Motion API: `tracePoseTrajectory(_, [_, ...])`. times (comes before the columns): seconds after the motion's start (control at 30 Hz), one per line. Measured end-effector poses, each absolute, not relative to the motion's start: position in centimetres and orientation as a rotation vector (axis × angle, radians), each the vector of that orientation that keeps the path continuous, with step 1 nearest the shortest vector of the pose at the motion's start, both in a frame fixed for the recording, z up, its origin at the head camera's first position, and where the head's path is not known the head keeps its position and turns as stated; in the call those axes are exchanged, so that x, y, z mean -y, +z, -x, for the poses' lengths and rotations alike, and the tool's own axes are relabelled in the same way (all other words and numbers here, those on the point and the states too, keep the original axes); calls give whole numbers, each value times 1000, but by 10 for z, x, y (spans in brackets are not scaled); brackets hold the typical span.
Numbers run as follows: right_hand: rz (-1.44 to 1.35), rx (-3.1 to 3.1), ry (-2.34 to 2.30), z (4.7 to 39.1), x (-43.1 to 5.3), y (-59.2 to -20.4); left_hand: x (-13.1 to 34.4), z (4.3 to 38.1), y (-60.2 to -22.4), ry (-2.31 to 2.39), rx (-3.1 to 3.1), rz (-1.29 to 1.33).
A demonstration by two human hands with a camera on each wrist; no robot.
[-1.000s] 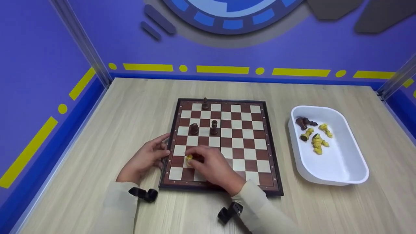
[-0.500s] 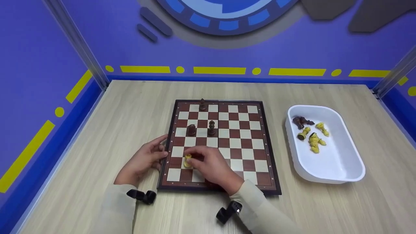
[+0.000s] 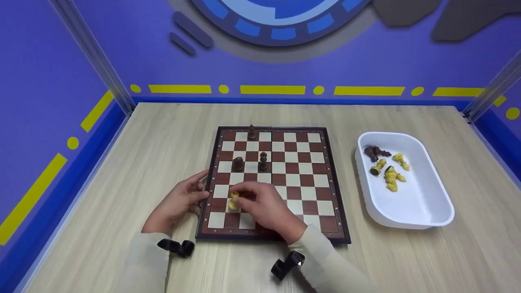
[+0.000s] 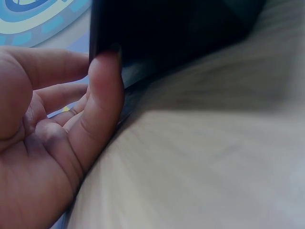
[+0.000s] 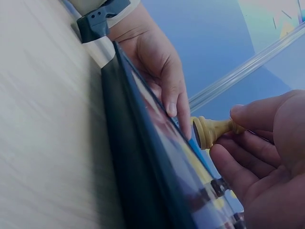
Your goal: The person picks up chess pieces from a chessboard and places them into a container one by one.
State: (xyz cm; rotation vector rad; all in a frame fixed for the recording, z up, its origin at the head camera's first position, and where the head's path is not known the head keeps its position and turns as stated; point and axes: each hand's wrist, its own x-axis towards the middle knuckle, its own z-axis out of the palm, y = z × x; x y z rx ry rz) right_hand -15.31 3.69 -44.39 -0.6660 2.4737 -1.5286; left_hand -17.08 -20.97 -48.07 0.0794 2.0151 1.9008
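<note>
A yellow chess piece (image 3: 233, 202) is pinched between the thumb and fingers of my right hand (image 3: 264, 206), over the near-left squares of the chessboard (image 3: 311, 235). In the right wrist view the same piece (image 5: 213, 130) shows its round base towards the board; its top is hidden in the fingers. Whether the base touches the square I cannot tell. My left hand (image 3: 178, 202) rests at the board's left side, its thumb and index fingertip touching the dark edge (image 4: 143, 43). Three dark brown pieces stand upright on the board: one at the far edge (image 3: 252, 133), a knight (image 3: 238, 164) and a taller piece (image 3: 263, 162).
To the right of the board stands a white plastic tray (image 3: 427, 219). Several yellow pieces (image 3: 392, 179) and some dark brown pieces (image 3: 376, 153) lie on their sides in it. Blue panels (image 3: 264, 69) wall in the wooden table (image 3: 175, 138) at the back and sides.
The head view has shifted slightly, so everything appears a little further left. On the board, the right hand and its yellow piece stay almost in place; the left hand keeps touching the edge.
</note>
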Motion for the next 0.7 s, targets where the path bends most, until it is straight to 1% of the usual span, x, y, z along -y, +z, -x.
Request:
tracePoseTrajectory(0.43, [688, -2453, -1585, 154, -46, -431, 211, 169, -479, 1888, -2010, -83])
tracePoseTrajectory(0.7, [649, -2469, -1573, 158, -56, -422, 211, 170, -480, 1907, -2000, -108])
